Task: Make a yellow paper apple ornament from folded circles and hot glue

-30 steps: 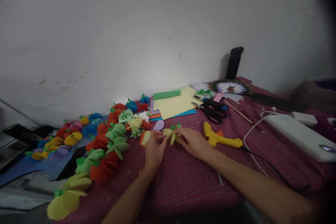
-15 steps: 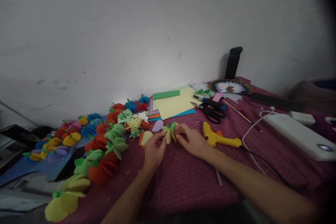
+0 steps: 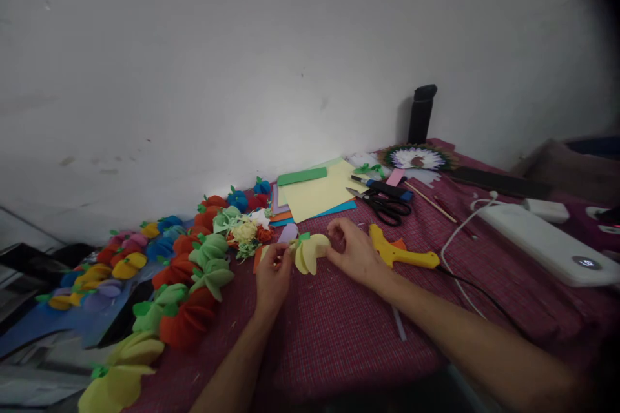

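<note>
A pale yellow paper pumpkin (image 3: 308, 254) with a green top is held up between both hands over the cloth. My left hand (image 3: 274, 274) pinches its left side with fingertips. On the opposite side, my right hand (image 3: 353, 251) has thumb and fingers closed on a yellow petal. Behind the left hand lie a lilac paper piece (image 3: 289, 233) and an orange paper piece (image 3: 258, 259), partly hidden by it. A yellow glue gun (image 3: 404, 255) rests just right of my right hand.
Finished paper pumpkins in several colours, such as a red one (image 3: 190, 319), line the left side. Coloured paper sheets (image 3: 314, 192), black scissors (image 3: 385, 206) and a cutter knife (image 3: 382, 188) lie behind. At right are a white power bank (image 3: 547, 242) and its cable.
The yellow pumpkin has been turned and its petals now spread wider toward the right. Both hands keep hold of it, and the view has shifted slightly.
</note>
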Tool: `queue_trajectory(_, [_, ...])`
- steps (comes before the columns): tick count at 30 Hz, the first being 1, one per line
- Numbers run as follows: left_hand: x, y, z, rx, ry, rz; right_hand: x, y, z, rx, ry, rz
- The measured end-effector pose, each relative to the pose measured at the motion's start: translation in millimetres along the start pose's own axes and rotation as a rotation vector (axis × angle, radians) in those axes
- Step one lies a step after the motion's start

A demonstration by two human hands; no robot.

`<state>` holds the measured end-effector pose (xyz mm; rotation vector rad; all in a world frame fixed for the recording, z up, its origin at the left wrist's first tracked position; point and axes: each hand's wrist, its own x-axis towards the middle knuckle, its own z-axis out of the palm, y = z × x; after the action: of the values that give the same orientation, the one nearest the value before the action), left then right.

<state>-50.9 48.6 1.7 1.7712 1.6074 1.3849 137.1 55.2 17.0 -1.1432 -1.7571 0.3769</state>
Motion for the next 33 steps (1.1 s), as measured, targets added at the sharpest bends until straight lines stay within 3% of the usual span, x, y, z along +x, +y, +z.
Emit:
queue_trajectory(5, [-0.2,6.0,-1.3,-0.018,0.006,0.025,0.3,4.8,1.7,-0.027,0.000,-0.040])
queue_trajectory(16, [1.8,4.7,-4.9,-0.030,-0.035,0.017,1.5,1.1,-1.8,0.096,-0.091,0.030])
queue_trajectory(25, [2.1,7.1,-6.1,-0.037,-0.092,0.026,2.2,1.8,-3.3,0.133,-0.242,0.054])
queue_trajectory(30, [1.4,2.5,-2.7,-0.055,-0.113,0.034,2.5,2.9,-3.4,0.023,-0.223,0.017])
queue_trajectory(33, [1.9,-1.7,0.5,-0.051,-0.125,0.025,1.7,7.9,-1.0,-0.013,-0.282,0.014])
